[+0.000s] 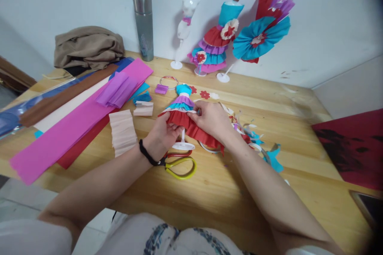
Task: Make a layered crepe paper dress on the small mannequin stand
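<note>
Tearing could be brought on in the red paper ruffle (203, 132), since it looks thin and is held at two places: at its left edge by the left grip (164, 133), and pinched along its upper edge by the right grip (212, 117). If the two were pulled unevenly, the gathers could be drawn out or the hem made crooked. The small dress form (183, 101) wearing it is placed near the middle of the worktop (215, 191), between both grips; whether its white base (183, 146) is rested flat cannot be told. Because that base looks light, the form could be tipped by a sideways tug. The ruffle's loose end is trailed close by the right wrist, where it could be creased or snagged. Scissors (181, 176) are laid just beside the base, near the left wrist; if their handles were nudged by the arm, the base could be knocked. To the right, paper scraps (254, 137) are strewn near the forearm and could be swept along by it. Small paper flowers (205, 94) are laid just behind the right grip, where they could be crumpled by a careless knuckle.
</note>
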Demonstrator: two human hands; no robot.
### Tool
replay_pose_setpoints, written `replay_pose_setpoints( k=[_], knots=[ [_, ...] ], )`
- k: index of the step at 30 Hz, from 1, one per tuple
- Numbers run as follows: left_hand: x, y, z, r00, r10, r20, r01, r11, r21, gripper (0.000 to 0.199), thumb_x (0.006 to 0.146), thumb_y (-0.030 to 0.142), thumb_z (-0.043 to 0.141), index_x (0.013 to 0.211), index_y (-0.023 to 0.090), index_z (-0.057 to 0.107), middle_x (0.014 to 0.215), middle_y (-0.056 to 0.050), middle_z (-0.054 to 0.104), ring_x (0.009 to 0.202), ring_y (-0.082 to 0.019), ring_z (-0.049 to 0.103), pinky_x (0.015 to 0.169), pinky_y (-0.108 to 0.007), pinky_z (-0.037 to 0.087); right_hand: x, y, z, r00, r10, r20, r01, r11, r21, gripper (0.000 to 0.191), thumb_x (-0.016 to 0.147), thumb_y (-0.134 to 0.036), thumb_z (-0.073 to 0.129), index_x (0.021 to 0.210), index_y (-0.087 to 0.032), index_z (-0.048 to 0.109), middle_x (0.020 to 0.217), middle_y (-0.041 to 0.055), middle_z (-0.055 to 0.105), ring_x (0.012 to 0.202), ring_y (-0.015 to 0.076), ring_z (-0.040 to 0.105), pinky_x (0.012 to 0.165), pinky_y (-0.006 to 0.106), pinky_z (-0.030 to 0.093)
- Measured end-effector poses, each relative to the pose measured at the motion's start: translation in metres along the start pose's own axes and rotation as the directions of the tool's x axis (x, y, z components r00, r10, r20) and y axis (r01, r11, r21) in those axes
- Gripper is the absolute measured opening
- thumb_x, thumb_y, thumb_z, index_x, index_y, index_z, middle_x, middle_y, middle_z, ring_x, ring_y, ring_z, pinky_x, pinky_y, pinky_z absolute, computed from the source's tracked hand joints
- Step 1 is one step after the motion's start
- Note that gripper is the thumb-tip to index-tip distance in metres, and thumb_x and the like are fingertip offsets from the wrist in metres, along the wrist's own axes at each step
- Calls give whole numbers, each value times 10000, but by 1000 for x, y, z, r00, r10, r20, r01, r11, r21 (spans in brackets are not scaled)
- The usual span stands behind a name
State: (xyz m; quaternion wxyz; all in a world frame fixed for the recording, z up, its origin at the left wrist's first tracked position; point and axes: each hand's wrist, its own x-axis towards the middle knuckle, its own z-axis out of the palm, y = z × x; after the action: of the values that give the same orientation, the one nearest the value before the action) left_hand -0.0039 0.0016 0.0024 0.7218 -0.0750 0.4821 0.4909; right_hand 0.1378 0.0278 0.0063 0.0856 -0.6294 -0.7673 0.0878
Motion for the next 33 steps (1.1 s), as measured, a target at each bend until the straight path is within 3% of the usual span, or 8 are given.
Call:
replay_pose_setpoints(
  k=[7,14,19,23,28,33],
  knots=[
    [2,1,-2,1000,7,10,-7,1000,-12,331,1010,196,439,714,148,577,613,-8,598,548,-109,577,575,-234,478,2,5,8,996,-52,-70,60,992,111,86,827,-285,621,856,-204,632,756,75,702,697,245,620,595,299,334],
    [2,2,-1,1000,17,18,-17,999,-33,349,1017,185,409,712,148,573,625,-18,613,562,-103,590,570,-219,497,1,9,13,965,-179,-194,217,957,194,29,796,-186,577,814,-205,590,851,105,674,857,275,610,744,342,430],
    [1,2,-1,1000,20,21,-20,999,-30,335,1002,172,423,703,151,573,608,-12,603,546,-110,576,547,-230,489,-2,8,13,983,-144,-114,168,955,245,58,805,-209,581,847,-193,618,867,92,692,816,255,620,733,337,432],
    [1,3,-1,1000,16,21,-15,1000,-22,350,1007,182,420,690,153,564,590,-9,593,525,-113,564,537,-240,479,-5,8,10,990,-135,-33,139,951,275,260,837,-222,579,1085,-171,637,919,90,725,744,234,631,685,323,427],
    [3,2,-1,1000,11,20,-11,1000,-16,359,1011,194,419,685,154,564,579,-8,583,519,-114,558,538,-242,476,-7,12,5,946,-324,-5,321,936,143,386,890,-182,520,1267,-162,600,1101,133,730,888,269,672,747,336,456],
    [4,2,-2,999,14,36,-13,1000,-22,348,1009,199,421,697,155,569,570,-3,574,510,-109,547,526,-236,472,-5,18,4,892,-448,60,448,894,8,472,965,-203,465,1429,-262,530,1264,115,674,974,262,678,762,329,470]
  ],
)
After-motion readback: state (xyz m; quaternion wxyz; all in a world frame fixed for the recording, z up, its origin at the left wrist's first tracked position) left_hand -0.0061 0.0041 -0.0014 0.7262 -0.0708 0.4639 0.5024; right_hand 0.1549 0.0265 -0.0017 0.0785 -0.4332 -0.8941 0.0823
